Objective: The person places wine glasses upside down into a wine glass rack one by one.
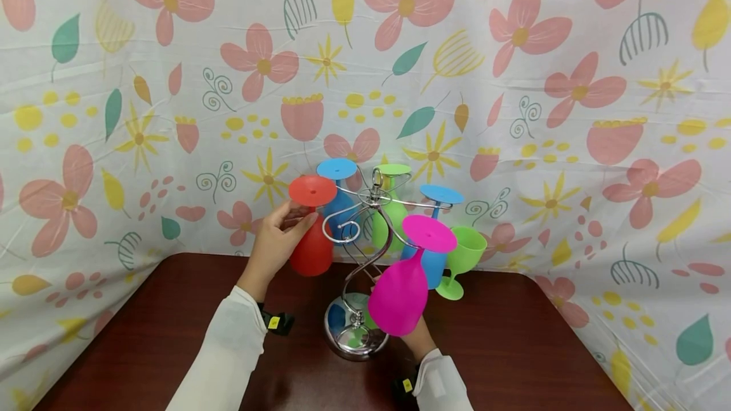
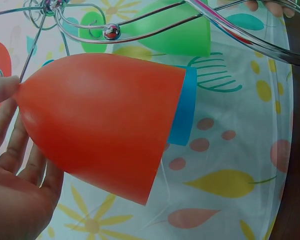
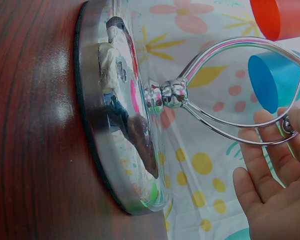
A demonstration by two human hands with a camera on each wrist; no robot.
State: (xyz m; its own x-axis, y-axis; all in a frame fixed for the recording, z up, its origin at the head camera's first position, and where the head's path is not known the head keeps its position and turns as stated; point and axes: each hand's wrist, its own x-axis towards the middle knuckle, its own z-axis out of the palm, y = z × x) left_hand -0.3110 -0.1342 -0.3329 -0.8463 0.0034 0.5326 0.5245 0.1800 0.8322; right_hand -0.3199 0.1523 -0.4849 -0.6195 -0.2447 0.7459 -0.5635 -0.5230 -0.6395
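Note:
A chrome wire rack (image 1: 371,208) stands on a round mirrored base (image 1: 342,342) with plastic goblets hanging upside down from its arms. My left hand (image 1: 278,238) holds the red goblet (image 1: 311,249) where the bowl narrows to the stem, at the rack's left arm. Seen from the left wrist, the thumb (image 2: 2,90) and fingers pinch that red goblet (image 2: 100,120). My right hand (image 1: 421,339) is low, mostly hidden behind the hanging magenta goblet (image 1: 400,297). The right wrist view shows the right hand (image 3: 275,190) holding the rack's lower wire loop (image 3: 225,120) above the base (image 3: 105,100).
Two blue goblets (image 1: 338,208) (image 1: 433,262) and a green one (image 1: 391,214) also hang on the rack. Another green goblet (image 1: 465,252) stands foot-down at its right. The dark wooden table (image 1: 171,316) is walled by a floral cloth (image 1: 514,81) behind and at both sides.

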